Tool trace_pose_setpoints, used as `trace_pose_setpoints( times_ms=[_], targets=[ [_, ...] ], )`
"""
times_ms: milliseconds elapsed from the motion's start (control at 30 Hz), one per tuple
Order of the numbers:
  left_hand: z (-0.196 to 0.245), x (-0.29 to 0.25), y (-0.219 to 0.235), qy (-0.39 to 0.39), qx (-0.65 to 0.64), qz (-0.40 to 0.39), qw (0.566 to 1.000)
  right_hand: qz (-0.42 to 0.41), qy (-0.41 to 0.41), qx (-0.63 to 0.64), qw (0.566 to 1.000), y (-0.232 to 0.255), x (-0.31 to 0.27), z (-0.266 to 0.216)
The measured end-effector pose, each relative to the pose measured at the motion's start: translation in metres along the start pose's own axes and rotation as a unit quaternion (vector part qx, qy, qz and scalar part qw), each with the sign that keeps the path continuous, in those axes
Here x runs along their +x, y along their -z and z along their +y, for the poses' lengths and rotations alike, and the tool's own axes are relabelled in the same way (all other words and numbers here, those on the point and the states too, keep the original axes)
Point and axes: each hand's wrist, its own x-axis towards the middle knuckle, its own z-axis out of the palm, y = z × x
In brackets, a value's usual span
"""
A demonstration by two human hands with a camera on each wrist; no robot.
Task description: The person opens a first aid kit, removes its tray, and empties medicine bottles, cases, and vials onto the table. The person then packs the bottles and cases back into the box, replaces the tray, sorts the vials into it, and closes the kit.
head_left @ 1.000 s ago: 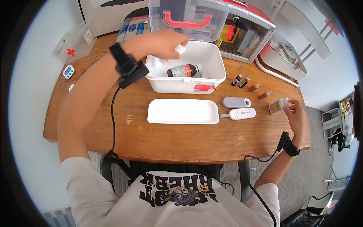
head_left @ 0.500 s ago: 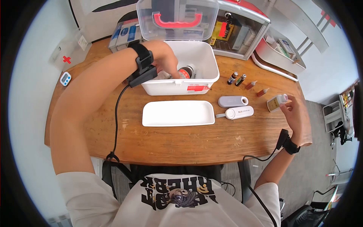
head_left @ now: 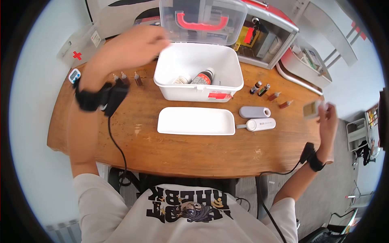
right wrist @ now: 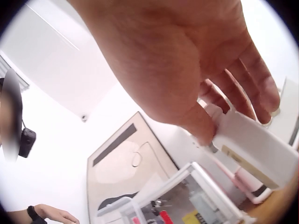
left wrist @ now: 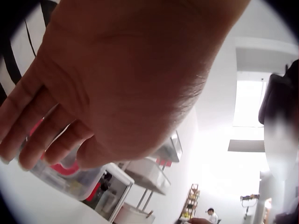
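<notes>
A person in a white printed T-shirt (head_left: 190, 206) sits at a round wooden table (head_left: 194, 152). The right hand (head_left: 327, 121), raised off the table's right edge, pinches a small white bottle with a tan label (head_left: 313, 108), blurred in the head view. A flat white rectangular tray (head_left: 196, 120) lies mid-table. Beyond it, an open white plastic box (head_left: 198, 91) holds a brown medicine bottle (head_left: 201, 77). The left hand (head_left: 131, 47), blurred, hovers beside the box's left rim, fingers relaxed and empty.
</notes>
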Motion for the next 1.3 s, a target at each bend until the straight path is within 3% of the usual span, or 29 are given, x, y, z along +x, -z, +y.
trace_pose_setpoints(
  times_ms=[67, 133, 233, 300, 400, 433, 467, 533, 600, 667, 767, 867, 1033, 1100, 1133, 1200, 1267, 1300],
  targets=[
    [-0.002, -0.038, 0.005, 0.103, -0.069, 0.085, 0.989, 0.004, 0.054, 0.118, 0.992, 0.001, 0.008, -0.041],
    [-0.028, -0.067, -0.005, 0.148, -0.123, 0.16, 0.968, -0.022, 0.125, 0.204, 0.971, -0.012, 0.015, -0.09],
    [-0.052, -0.108, -0.014, 0.169, -0.016, 0.204, 0.964, -0.07, 0.167, 0.276, 0.944, -0.053, 0.025, -0.157],
    [-0.067, -0.129, -0.025, 0.156, 0.051, 0.282, 0.945, -0.118, 0.203, 0.252, 0.939, -0.085, 0.033, -0.187],
    [-0.082, -0.151, -0.033, 0.178, 0.137, 0.256, 0.94, -0.16, 0.245, 0.173, 0.94, -0.12, 0.038, -0.221],
    [-0.087, -0.156, -0.036, 0.18, 0.139, 0.258, 0.939, -0.172, 0.284, 0.084, 0.94, -0.129, 0.039, -0.229],
    [-0.092, -0.16, -0.038, 0.194, 0.139, 0.223, 0.945, -0.182, 0.32, -0.006, 0.93, -0.138, 0.042, -0.236],
    [-0.093, -0.164, -0.041, 0.208, 0.14, 0.186, 0.95, -0.206, 0.361, -0.046, 0.909, -0.157, 0.047, -0.241],
    [-0.089, -0.162, -0.044, 0.266, 0.035, 0.141, 0.953, -0.228, 0.395, -0.086, 0.886, -0.176, 0.049, -0.237],
    [-0.098, -0.162, -0.049, 0.26, 0.02, 0.139, 0.955, -0.216, 0.412, -0.127, 0.876, -0.19, 0.048, -0.233],
    [-0.105, -0.166, -0.055, 0.253, -0.007, 0.153, 0.955, -0.155, 0.41, -0.15, 0.886, -0.182, 0.05, -0.225],
    [-0.11, -0.169, -0.056, 0.255, -0.034, 0.167, 0.952, -0.17, 0.342, -0.092, 0.92, -0.158, 0.042, -0.224],
    [-0.109, -0.163, -0.048, 0.289, -0.035, 0.167, 0.942, -0.161, 0.302, -0.04, 0.939, -0.126, 0.028, -0.199],
    [-0.087, -0.153, -0.039, 0.27, -0.054, 0.251, 0.928, -0.165, 0.274, -0.018, 0.947, -0.11, 0.022, -0.187],
    [-0.078, -0.147, -0.032, 0.274, -0.054, 0.253, 0.926, -0.174, 0.241, -0.024, 0.955, -0.099, 0.019, -0.184],
    [-0.06, -0.126, -0.016, 0.13, -0.224, 0.28, 0.924, -0.183, 0.216, -0.033, 0.958, -0.085, 0.012, -0.172],
    [-0.022, -0.1, -0.004, 0.087, -0.269, 0.275, 0.919, -0.241, 0.149, -0.001, 0.959, -0.076, 0.004, -0.158],
    [-0.013, -0.085, 0.001, 0.065, -0.279, 0.221, 0.932, -0.241, 0.151, -0.004, 0.959, -0.071, 0.0, -0.156]
  ],
)
